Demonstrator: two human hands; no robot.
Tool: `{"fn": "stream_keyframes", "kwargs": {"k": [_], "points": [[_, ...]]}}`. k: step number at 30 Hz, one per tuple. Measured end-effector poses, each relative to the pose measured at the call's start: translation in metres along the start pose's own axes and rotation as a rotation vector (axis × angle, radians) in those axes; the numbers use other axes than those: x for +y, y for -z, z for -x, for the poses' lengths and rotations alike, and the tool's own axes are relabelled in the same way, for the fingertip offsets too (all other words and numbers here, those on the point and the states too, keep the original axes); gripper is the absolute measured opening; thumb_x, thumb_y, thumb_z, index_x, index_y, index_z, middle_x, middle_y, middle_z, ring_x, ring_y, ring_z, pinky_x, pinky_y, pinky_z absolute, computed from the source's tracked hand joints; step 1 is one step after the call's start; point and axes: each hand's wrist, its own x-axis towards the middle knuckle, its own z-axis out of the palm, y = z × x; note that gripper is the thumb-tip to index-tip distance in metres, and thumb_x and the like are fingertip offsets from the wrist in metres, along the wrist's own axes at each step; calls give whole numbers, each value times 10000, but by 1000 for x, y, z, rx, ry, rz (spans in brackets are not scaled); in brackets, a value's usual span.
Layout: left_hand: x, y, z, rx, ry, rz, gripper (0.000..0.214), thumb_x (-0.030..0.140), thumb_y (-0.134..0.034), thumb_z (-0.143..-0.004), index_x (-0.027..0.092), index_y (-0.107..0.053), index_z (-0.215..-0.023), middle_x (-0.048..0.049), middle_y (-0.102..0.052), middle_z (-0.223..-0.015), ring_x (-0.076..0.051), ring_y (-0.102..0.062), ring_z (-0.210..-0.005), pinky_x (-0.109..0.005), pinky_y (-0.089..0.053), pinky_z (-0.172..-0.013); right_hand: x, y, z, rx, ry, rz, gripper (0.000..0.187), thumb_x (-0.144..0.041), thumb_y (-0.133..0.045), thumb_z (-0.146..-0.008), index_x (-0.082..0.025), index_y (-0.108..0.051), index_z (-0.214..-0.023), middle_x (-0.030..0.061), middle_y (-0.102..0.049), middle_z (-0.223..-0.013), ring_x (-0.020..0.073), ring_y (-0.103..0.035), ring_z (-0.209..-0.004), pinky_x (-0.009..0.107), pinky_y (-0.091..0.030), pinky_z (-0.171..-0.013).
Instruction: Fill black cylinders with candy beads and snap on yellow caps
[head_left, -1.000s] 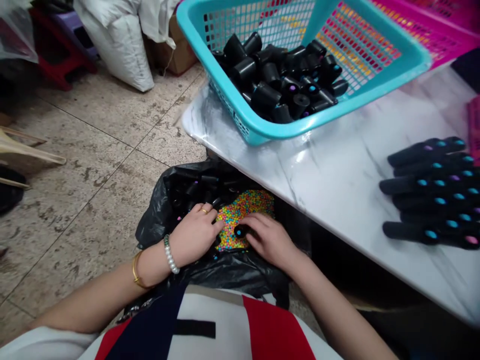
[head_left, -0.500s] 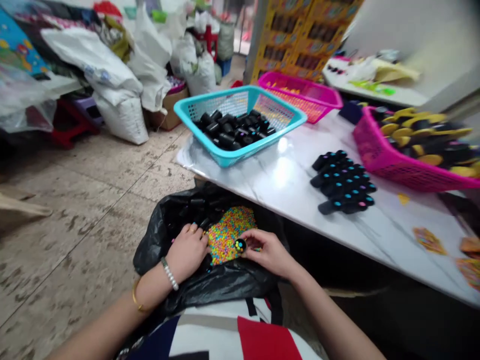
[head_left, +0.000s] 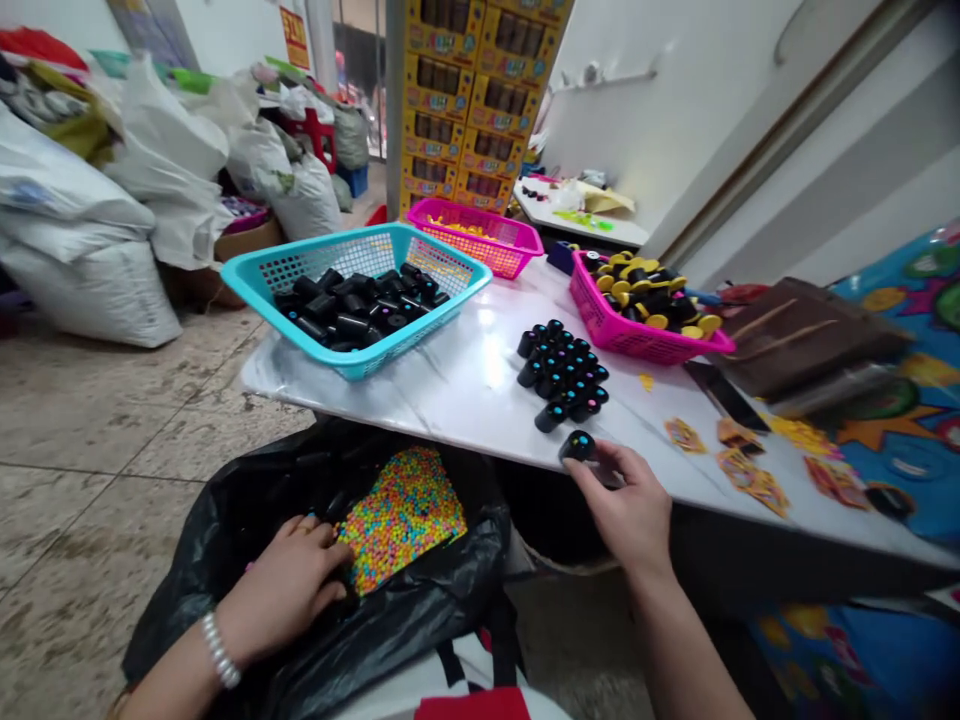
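View: head
Right hand (head_left: 622,495): fingers are closed on a black cylinder (head_left: 577,447), which sits at the fingertips, over the edge of the marble table (head_left: 457,385).
Left hand (head_left: 286,588): fingers are curled below the table, just beside coloured beads (head_left: 401,520) in a black plastic bag (head_left: 180,620); I cannot tell if they grip something.
Rest: on the table stand a teal basket (head_left: 315,245) and a pink basket (head_left: 637,340), with rows of black cylinders (head_left: 562,370) between them.

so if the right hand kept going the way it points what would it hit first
Most likely the nearest black cylinder in the dotted rows on the white marble table, just ahead of the cylinder that the right hand grips. Depth is hard to judge, so it might pass just above.
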Motion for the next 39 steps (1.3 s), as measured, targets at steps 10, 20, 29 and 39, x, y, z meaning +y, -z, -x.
{"fn": "stream_keyframes", "kwargs": {"k": [10,20,29,39], "points": [[4,2,-6,24,-34,-97,148,305,-568,-827,223,-681,-875,-93,-632,-924,-285,-549,-951,-490,-356,-926,2,-17,4,198,317,204,176,-335,-718,-765,-176,-646,-780,19,-597,-663,194,-542,-708,349,-440,-759],[28,16,-10,299,58,314,239,350,-442,-934,162,-551,-1032,-77,-553,-987,-204,-557,-915,-355,-460,-848,-83,-85,77,-824,583,-359,379,-231,-620,-847,-211,-536,-1216,96,-597,-1191,221,-557,-1119,360,-462,-962],[7,-9,-9,402,75,569,419,306,-517,-885,155,-443,-1269,-123,-531,-1184,-226,-526,-1115,-394,-428,-999,-67,-145,64,-1161,389,-184,490,-212,-652,-794,-170,-488,-1255,89,-681,-1038,204,-664,-897,326,-512,-813],[10,-15,-9,460,43,543,290,173,-484,-864,151,-558,-1143,-97,-584,-1087,-200,-569,-1018,-357,-463,-945,-71,-143,41,-1260,1162,62,390,-183,-479,-910,-311,-565,-1268,42,-532,-1361,220,-564,-1022,334,-465,-812]]}}
